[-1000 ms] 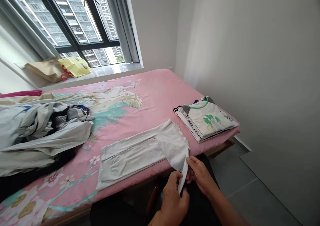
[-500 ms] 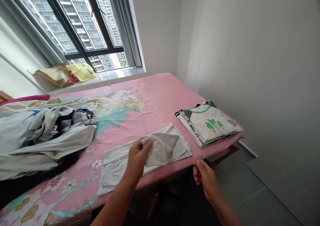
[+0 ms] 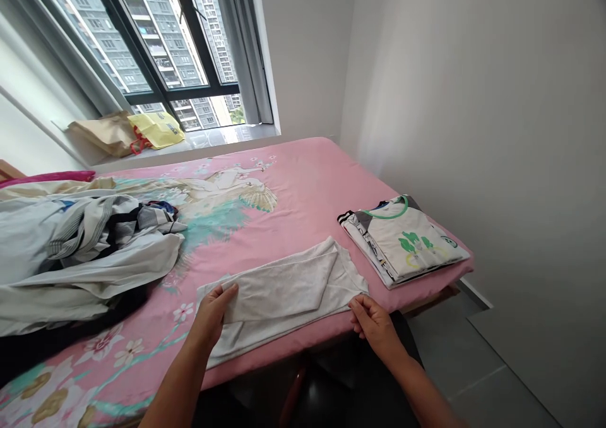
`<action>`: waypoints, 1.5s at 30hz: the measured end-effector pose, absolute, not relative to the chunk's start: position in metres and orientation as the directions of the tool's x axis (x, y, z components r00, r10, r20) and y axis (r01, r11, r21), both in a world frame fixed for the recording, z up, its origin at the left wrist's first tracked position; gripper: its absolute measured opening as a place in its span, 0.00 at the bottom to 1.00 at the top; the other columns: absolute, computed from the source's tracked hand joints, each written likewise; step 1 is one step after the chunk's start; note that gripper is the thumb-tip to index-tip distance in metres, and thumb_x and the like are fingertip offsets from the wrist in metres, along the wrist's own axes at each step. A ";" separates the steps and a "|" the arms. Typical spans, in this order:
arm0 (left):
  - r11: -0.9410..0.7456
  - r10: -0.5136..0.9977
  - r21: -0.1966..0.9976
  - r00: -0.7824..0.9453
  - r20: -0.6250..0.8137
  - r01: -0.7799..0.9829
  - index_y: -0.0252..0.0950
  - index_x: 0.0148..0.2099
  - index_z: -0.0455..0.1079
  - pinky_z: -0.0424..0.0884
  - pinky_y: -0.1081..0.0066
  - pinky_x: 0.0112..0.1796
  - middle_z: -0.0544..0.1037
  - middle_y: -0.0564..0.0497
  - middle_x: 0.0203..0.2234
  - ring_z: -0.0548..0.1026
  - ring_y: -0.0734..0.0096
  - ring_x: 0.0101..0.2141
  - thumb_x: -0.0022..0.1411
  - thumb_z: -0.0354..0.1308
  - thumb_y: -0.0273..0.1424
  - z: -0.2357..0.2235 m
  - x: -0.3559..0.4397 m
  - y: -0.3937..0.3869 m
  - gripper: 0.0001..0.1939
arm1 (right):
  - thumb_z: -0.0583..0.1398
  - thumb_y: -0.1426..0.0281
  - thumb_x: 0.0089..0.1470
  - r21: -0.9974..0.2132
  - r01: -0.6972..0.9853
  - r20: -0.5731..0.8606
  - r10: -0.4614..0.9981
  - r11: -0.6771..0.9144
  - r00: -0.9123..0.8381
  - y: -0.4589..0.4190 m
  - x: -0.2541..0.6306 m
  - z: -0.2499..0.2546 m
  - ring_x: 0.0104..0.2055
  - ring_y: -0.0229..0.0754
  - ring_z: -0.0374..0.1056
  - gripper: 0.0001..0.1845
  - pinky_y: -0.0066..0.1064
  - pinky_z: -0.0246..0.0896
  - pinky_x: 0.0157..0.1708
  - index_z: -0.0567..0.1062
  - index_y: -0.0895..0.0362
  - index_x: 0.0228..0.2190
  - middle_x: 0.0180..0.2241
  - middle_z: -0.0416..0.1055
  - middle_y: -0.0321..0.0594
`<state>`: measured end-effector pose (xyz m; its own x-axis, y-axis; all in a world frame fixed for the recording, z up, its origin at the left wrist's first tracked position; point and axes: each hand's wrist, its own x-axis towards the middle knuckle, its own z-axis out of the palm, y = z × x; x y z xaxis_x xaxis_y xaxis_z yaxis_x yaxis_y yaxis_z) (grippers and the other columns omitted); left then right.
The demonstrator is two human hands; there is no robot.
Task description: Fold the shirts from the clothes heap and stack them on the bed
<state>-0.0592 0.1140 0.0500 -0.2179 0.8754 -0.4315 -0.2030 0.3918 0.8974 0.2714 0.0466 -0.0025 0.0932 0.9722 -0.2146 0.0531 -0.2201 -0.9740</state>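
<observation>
A light grey garment [image 3: 284, 292] lies flat along the near edge of the pink bed [image 3: 303, 188], its sleeve folded across the body. My left hand [image 3: 214, 314] pinches the end of that folded sleeve at the garment's left part. My right hand [image 3: 374, 321] grips the garment's right corner at the bed edge. To the right sits a stack of folded shirts [image 3: 404, 238], the top one white with a green collar and green print.
A heap of unfolded clothes [image 3: 80, 251] covers the bed's left side. Two bags, tan [image 3: 101, 134] and yellow [image 3: 156, 128], rest on the window sill. A white wall runs along the right, with grey floor [image 3: 502, 358] below.
The sleeve hung off the bed edge between both hands; my left hand carried it leftward over the garment and laid it flat. My right hand moved up to the garment's right corner.
</observation>
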 end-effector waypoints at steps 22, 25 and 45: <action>0.500 0.848 0.863 -0.238 -0.473 0.065 0.33 0.33 0.69 0.67 0.72 0.22 0.74 0.53 0.20 0.72 0.71 0.19 0.42 0.65 0.42 0.020 -0.124 0.130 0.20 | 0.55 0.47 0.49 -0.921 0.172 -0.351 0.936 -0.349 0.019 0.036 0.251 -0.027 0.22 0.36 0.62 0.24 0.27 0.57 0.20 0.68 0.56 0.32 0.23 0.67 0.35; 0.469 0.866 0.880 -0.237 -0.441 0.078 0.33 0.33 0.71 0.67 0.72 0.23 0.74 0.53 0.20 0.71 0.73 0.20 0.43 0.65 0.41 0.024 -0.128 0.135 0.19 | 0.54 0.47 0.49 -0.915 0.199 -0.356 0.935 -0.351 0.013 0.033 0.247 -0.028 0.23 0.37 0.63 0.24 0.27 0.58 0.21 0.67 0.55 0.32 0.24 0.67 0.34; 0.507 0.830 0.854 -0.336 -0.445 0.121 0.33 0.33 0.70 0.65 0.74 0.20 0.71 0.56 0.16 0.71 0.73 0.18 0.40 0.65 0.42 0.004 -0.154 0.133 0.21 | 0.56 0.47 0.49 -0.904 0.210 -0.376 0.926 -0.372 0.024 0.029 0.246 -0.035 0.23 0.37 0.63 0.23 0.27 0.58 0.21 0.69 0.55 0.31 0.23 0.67 0.35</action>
<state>-0.1541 0.1332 0.0038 -0.3357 0.8302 -0.4451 0.1211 0.5066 0.8537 0.2457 0.0287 -0.0353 0.0236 0.9264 -0.3758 0.2096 -0.3722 -0.9042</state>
